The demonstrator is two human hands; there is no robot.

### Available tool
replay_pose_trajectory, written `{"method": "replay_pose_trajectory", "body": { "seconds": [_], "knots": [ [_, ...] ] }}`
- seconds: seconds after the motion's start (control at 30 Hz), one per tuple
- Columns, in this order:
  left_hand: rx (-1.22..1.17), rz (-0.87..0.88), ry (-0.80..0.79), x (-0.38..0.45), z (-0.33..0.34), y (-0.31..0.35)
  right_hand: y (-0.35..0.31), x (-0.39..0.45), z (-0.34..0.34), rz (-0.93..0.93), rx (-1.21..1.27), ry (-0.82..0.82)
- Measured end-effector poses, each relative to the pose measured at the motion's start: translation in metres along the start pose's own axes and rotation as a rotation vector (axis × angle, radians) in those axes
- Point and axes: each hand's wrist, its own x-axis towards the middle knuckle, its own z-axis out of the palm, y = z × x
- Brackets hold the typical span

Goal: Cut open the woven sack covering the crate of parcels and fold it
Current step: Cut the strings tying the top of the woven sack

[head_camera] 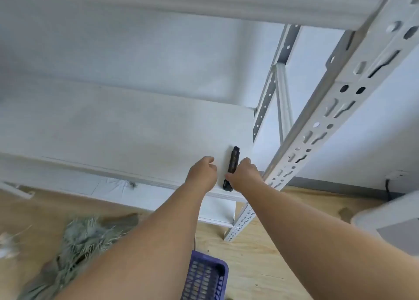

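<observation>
Fingers of the right hand (243,173) curl down over the near end of a black utility knife (231,167), thumb tip against its side, and the knife lies flat on the white shelf board (127,127) close to its near right corner. Whether it is truly gripped or only touched, one cannot tell. The left hand (202,171) sits just left of the knife, fingers bent into a loose fist, holding nothing, knuckles over the board's front edge. Both bare forearms reach in from the near side.

Around them stands a white metal shelving rack: a slotted upright (317,127) slants up on the right, just beside the right hand, a second punched post stands farther back, and the underside of a higher shelf fills the top of the view. A lower shelf shows under the board's front lip. Behind everything is a pale wall, with a grey skirting strip far right.

Down below, the floor is light wood-look board (260,261). A purple lattice plastic crate (205,277) pokes in at the near edge between the two arms; its contents are not visible. To the near left lies a blurred heap of greyish-green frayed woven sack (84,236). A pale grey bin edges in at the near right.
</observation>
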Motion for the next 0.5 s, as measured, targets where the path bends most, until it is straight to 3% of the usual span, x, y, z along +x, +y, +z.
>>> {"method": "replay_pose_trajectory", "body": {
  "seconds": [0.23,0.5],
  "knots": [
    [-0.282,-0.084,-0.017,0.002,0.013,-0.018,0.004,0.014,0.027,0.119,0.065,-0.019],
    [-0.329,-0.118,-0.033,-0.016,0.009,-0.034,0.012,0.018,0.041,0.175,0.207,0.030]
  ]
}}
